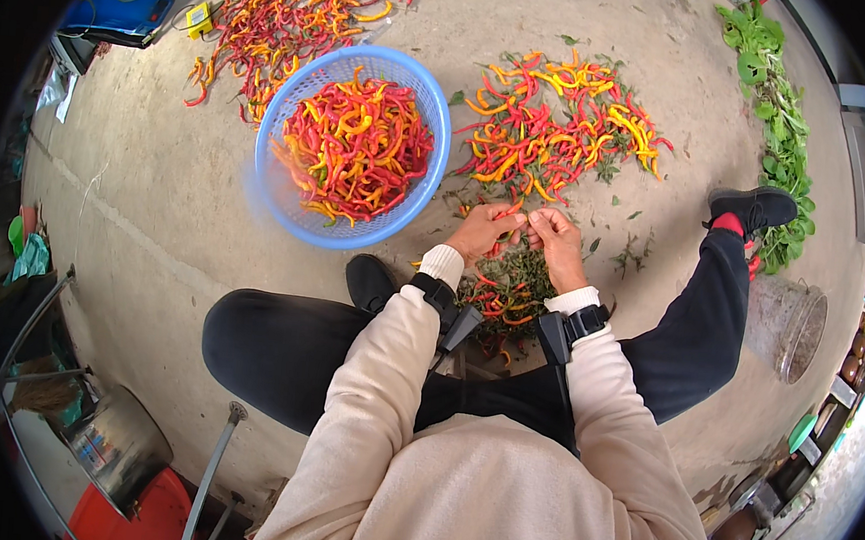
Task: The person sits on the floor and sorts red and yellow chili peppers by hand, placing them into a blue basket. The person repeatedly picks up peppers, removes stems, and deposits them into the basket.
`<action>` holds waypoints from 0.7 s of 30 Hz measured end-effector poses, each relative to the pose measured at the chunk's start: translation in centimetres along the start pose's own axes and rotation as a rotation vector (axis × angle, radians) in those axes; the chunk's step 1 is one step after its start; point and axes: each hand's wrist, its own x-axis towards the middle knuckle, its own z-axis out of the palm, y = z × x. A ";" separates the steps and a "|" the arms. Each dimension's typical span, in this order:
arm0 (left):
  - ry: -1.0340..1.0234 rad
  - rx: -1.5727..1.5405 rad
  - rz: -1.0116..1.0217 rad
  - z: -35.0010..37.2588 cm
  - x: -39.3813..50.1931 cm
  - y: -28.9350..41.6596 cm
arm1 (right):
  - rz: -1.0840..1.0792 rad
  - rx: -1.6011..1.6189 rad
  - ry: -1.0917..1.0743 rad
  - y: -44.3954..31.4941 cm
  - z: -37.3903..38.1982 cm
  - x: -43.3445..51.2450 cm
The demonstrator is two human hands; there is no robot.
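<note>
My left hand (pixel 485 232) is closed around a few red and orange chili peppers (pixel 510 210), some of them poking out past the fingers. Thumb and forefinger of my right hand (pixel 557 247) are pinched together, almost touching the left fingertips; what lies between them is too small to make out. Below both hands, between my legs, is a heap of green leaves and stems (pixel 519 285) mixed with some peppers. Just beyond the hands a loose pile of red, orange and yellow chili peppers (pixel 555 132) lies on the floor. A blue plastic colander basket (pixel 265 160) full of peppers stands to the left.
More peppers (pixel 292 23) are spread on the concrete floor (pixel 181 207) behind the basket. Leafy greens (pixel 783 148) line the right side, near my shoe (pixel 754 207). A dusty translucent bucket (pixel 786 328) lies by my right leg. A metal stool leg (pixel 214 465) and a red basin (pixel 137 509) are at lower left.
</note>
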 end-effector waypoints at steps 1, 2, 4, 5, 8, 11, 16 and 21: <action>-0.060 -0.059 0.006 -0.2 -0.1 0.0 | 0.010 0.066 -0.034 0.0 -0.2 0.0; -0.121 -0.115 0.001 -0.4 -0.2 0.0 | 0.049 0.130 -0.036 0.1 -0.4 0.0; -0.202 -0.218 0.003 -0.8 -0.4 0.2 | 0.113 0.399 -0.124 0.5 -0.8 0.1; -0.224 -0.265 0.007 -1.0 -0.5 0.2 | 0.163 0.532 -0.151 0.7 -1.0 0.1; -0.090 -0.389 0.054 -1.1 -0.4 0.2 | 0.212 0.341 -0.082 1.7 -2.1 0.5; 0.063 -0.450 0.099 -1.4 -0.2 0.0 | 0.015 -0.662 -0.115 3.2 -3.1 0.6; 0.096 -0.521 0.074 -2.2 0.5 -0.6 | -0.316 -1.038 0.398 3.9 -5.1 3.3; 0.202 -0.397 0.057 -2.5 0.9 -1.3 | -0.535 -1.246 0.369 4.1 -5.5 4.0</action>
